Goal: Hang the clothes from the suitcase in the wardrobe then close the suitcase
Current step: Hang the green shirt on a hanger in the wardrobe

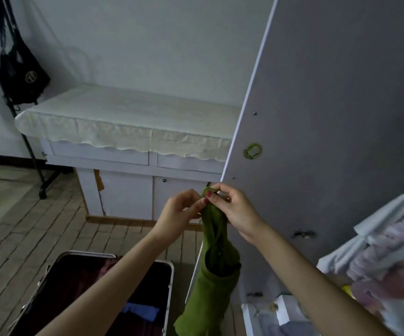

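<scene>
Wooden plank flooring spreads under everything, and nearest the camera an open suitcase with a pale metal rim lies on it at the bottom left; dark red fabric and a blue garment show inside. Both forearms reach out over it. Just right of the suitcase a green garment hangs straight down, its lower part bunched and its narrow top gathered between the two hands. Higher up, the left hand pinches the top of the green cloth with thumb and curled fingertips, and the right hand grips the same strap from the other side, fingers curled round it; the two hands almost touch.

Immediately behind the hands stands the open grey wardrobe door, its white edge running diagonally up the frame and blocking much of the room to the right. A green round sticker sits on the door. At the right edge, folded pale clothes are stacked on a wardrobe shelf. Farther back, a white cabinet carries a cream scalloped cloth. Beyond it, at far left, a black bag hangs from a dark stand against the pale wall.
</scene>
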